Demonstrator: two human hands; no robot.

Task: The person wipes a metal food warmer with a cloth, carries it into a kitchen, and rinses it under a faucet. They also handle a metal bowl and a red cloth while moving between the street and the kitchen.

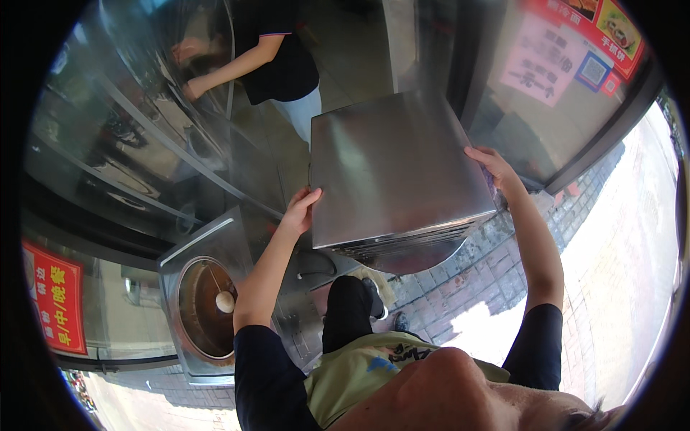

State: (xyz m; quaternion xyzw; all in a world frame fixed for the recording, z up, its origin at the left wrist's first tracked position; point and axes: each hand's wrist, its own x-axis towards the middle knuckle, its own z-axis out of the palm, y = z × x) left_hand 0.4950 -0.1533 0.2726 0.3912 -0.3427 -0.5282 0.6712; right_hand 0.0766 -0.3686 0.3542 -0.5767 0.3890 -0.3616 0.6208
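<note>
In front of me a large boxy stainless steel appliance [399,167] is held between my two hands. It is tilted, with a smooth flat panel facing up and a slotted side with a rounded metal part below it towards me. My left hand [302,209] grips its left edge, thumb on the upper panel. Its right edge is held by my right hand [493,166], also thumb on top; a bit of purplish material shows by the palm. The fingers beneath both edges are mostly hidden.
A steel stand with a round pot opening [207,307] and a ladle [225,301] is at my lower left. Beyond curved glass panels another person [280,59] stands inside. A doorway frame and a glass panel with signs [544,64] are at right. Brick paving [480,280] lies underfoot.
</note>
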